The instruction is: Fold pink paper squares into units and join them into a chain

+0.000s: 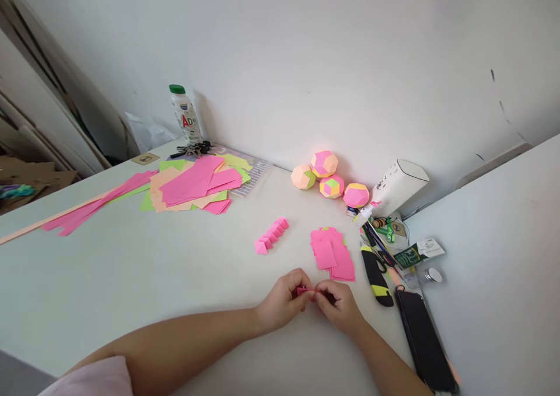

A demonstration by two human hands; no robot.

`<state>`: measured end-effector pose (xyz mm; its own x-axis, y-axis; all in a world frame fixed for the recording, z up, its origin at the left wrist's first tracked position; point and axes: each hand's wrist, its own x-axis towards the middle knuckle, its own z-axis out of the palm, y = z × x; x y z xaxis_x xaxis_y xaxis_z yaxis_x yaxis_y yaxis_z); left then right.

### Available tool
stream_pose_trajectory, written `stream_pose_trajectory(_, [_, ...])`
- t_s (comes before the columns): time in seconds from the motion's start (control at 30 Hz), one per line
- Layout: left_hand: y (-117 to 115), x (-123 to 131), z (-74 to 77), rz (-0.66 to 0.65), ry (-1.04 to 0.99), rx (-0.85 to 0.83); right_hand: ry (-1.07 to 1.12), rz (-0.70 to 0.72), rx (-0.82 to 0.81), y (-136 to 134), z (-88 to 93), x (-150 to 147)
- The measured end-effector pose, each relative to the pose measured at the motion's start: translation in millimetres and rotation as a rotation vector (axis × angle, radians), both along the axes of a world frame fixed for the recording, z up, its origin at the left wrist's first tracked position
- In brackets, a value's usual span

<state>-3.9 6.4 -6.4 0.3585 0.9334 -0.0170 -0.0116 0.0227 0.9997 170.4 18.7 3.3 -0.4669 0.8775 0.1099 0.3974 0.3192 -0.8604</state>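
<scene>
My left hand [286, 298] and my right hand [339, 305] meet above the table's near side, fingertips pinched together on a small piece of pink paper [303, 290]. Most of that piece is hidden by the fingers. Just beyond the right hand lies a loose stack of pink paper pieces [324, 254], with bits of green showing at its edges. A row of folded pink paper units [272, 235], nested one against another, stands farther off to the left of the stack.
Several faceted paper balls [324, 164] sit by the wall. At the back left are a pile of coloured paper [192, 180], long strips [96, 206], keys [192, 149] and a bottle [186, 116]. A utility knife [376, 276] and black phone [425, 340] lie on the right.
</scene>
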Motion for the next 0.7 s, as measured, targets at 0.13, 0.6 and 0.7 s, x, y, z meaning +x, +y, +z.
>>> stream_pose_trajectory(0.13, [-1.0, -0.4, 3.2, -0.002, 0.025, -0.033, -0.001, 0.022, 0.008, -1.6, 0.2, 1.0])
stream_pose_trajectory(0.6, [-2.4, -2.2, 4.5, 0.014, 0.002, -0.068, 0.042, 0.051, 0.03, 1.1, 5.8, 0.9])
stream_pose_trajectory(0.7, [-2.0, -1.9, 7.9, 0.063, -0.049, -0.122, 0.066, 0.004, 0.04, 2.2, 3.8, 1.8])
